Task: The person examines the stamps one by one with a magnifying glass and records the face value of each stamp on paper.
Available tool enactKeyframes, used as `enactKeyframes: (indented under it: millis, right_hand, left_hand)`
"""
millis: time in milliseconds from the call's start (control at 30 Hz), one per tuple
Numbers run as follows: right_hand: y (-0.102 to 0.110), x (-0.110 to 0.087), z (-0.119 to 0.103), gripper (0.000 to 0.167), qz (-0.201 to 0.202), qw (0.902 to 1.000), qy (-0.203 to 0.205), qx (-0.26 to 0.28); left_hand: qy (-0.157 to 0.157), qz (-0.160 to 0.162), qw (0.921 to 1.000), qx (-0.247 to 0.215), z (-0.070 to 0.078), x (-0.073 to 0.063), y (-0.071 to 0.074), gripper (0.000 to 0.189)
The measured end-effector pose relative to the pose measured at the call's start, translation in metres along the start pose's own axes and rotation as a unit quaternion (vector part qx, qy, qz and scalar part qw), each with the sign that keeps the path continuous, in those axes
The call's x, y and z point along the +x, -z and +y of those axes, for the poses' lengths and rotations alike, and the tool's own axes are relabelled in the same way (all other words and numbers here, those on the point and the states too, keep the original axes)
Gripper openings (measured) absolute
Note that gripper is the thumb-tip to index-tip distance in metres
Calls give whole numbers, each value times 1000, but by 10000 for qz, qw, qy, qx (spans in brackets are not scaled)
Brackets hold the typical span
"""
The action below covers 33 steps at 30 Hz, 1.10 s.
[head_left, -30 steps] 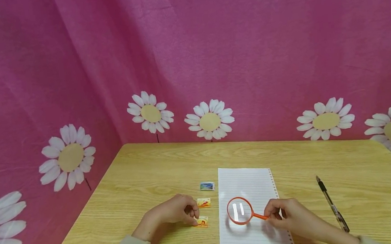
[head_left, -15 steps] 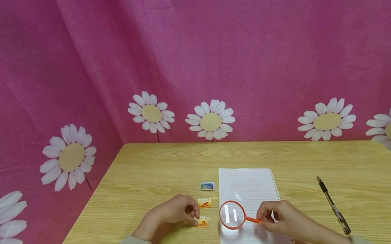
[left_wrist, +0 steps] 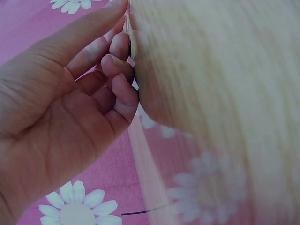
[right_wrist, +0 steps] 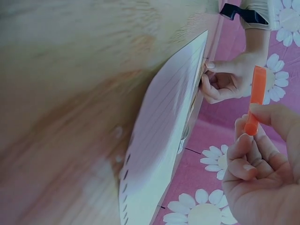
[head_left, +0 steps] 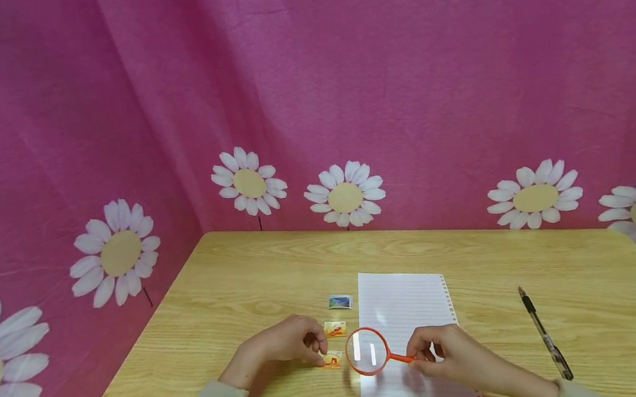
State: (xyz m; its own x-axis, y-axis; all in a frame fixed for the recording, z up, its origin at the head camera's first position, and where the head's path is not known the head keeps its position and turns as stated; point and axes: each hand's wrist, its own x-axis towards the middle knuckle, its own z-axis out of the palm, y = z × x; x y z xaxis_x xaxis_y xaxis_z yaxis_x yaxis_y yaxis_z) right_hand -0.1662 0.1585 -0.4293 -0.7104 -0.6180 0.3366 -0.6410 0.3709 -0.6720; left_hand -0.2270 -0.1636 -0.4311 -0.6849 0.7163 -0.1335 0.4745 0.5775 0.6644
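magnifying glass at lower centre, its handle pinched by the right hand, apparently being aligned, next calling for leftward shift over the lowest stamp, pinched by the left hand.

Magenta cloth with white daisies behind a wood-grain table

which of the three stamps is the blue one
The far stamp, at the back of the row; the middle stamp and the near stamp are both mostly yellow.
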Motion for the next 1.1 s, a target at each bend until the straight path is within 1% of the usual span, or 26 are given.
enactKeyframes:
  millis: [200, 367, 567, 833, 1100]
  right_hand:
    - [-4, 4, -1, 19, -108, 9999, 76, 75]
    - [-7, 7, -1, 20, -109, 9997, 200, 90]
    - [-10, 11, -2, 19, -144, 9994, 290, 94]
    - [-14, 15, -4, 17, -206, 9995, 196, 97]
    - [-16, 18, -4, 18, -218, 9993, 276, 100]
  left_hand:
    - [74, -4, 10000, -38, -2, 0, 0, 11]
    - [116, 22, 9999, -46, -3, 0, -1, 11]
    - [93, 43, 9999, -26, -4, 1, -1, 12]
    - [90, 29, 10000, -30, -2, 1, 0, 14]
    - [23, 25, 10000, 14, -2, 2, 0, 12]
